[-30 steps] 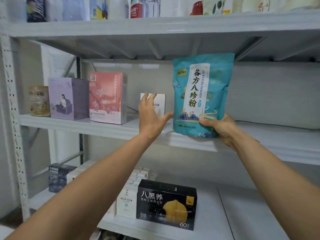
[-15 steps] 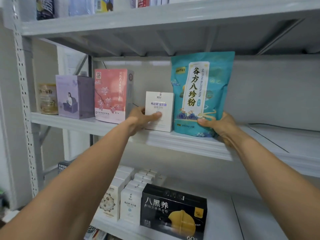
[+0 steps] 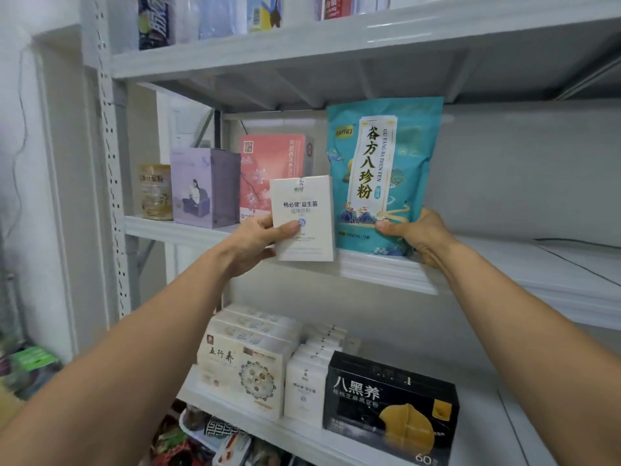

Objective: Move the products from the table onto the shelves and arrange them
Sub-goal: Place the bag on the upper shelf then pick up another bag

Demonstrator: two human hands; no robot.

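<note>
White metal shelving fills the view. At the middle shelf [image 3: 504,274] the left hand [image 3: 258,242] now grips the small white box [image 3: 302,203], thumb across its face. A second ago it sat far back, and it's been drawn to the front lip, at nine o'clock of the teal pouch [image 3: 383,169]. The right hand [image 3: 416,233] pinches that pouch's lower corner, keeping it upright. They're lining up the front row, I'd say. Count: one white box, one pouch. Behind them are one pink box [image 3: 268,163], one purple box [image 3: 201,186] and one gold tin [image 3: 155,191].
</note>
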